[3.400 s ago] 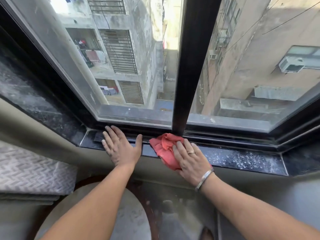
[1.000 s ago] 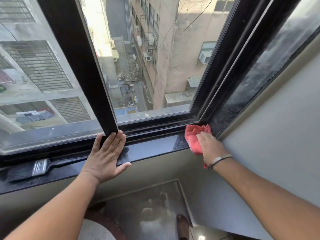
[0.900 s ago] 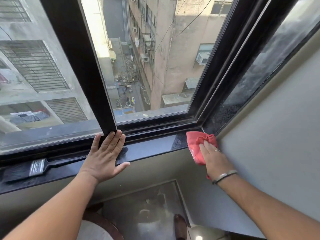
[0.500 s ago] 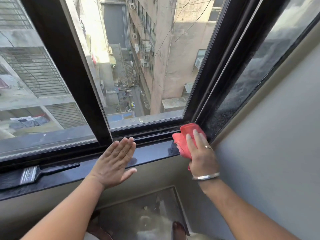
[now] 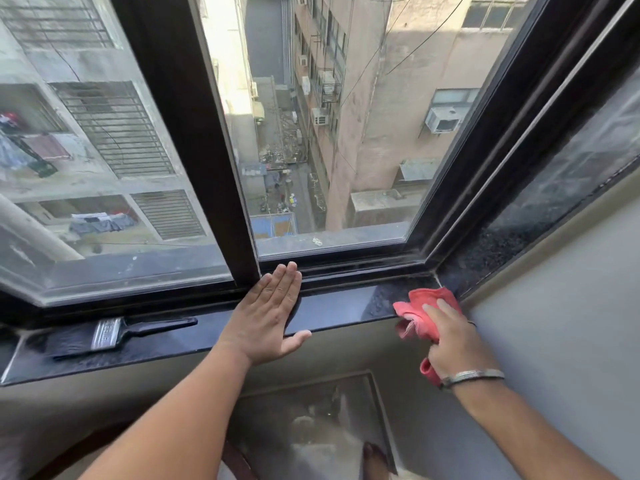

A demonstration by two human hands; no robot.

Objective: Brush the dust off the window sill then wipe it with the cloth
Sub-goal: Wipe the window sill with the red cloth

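— Red cloth [image 5: 420, 311]: where is it?
— Under the right hand [image 5: 453, 341], fingers [image 5: 437, 311] curled over it, bunched at the sill's [image 5: 339, 308] right corner.
— And the left hand [image 5: 265, 318]?
— Flat on the sill, fingers [image 5: 282, 285] straight, together, holding nothing.
— The brush [image 5: 114, 332]?
— Lying lengthwise at left, handle pointing right.

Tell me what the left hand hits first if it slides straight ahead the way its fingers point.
The left hand lies flat on the window sill, fingers aimed at the glass. Straight on, the fingertips would most likely meet the dark window frame first, at its bottom rail beside the upright bar; they look almost on it already.
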